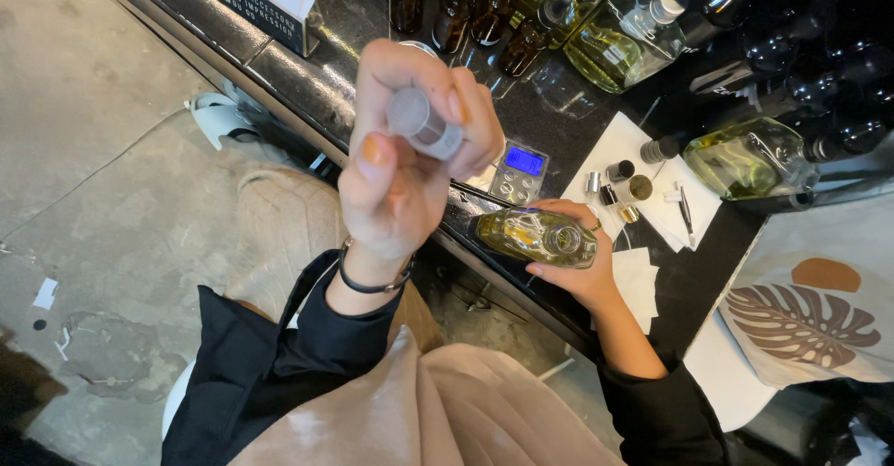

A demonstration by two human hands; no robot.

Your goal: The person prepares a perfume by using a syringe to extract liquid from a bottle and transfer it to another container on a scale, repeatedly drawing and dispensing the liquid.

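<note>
My left hand [400,163] is raised close to the camera, its fingers closed around a small silver cylindrical cap [424,123]. There is a black band on that wrist. Lower and to the right, my right hand [582,275] grips a small clear glass bottle [535,236] of yellow liquid. The bottle is tilted on its side, with its open neck pointing right, just above the edge of the black counter [549,112]. The two hands are apart.
A small digital scale [520,170] with a blue display sits on the counter behind the bottle. White paper [619,140] carries several small caps and parts. Amber bottles [456,14] and larger bottles of yellow liquid [615,42] stand behind. A leaf-print bag [810,312] lies at the right.
</note>
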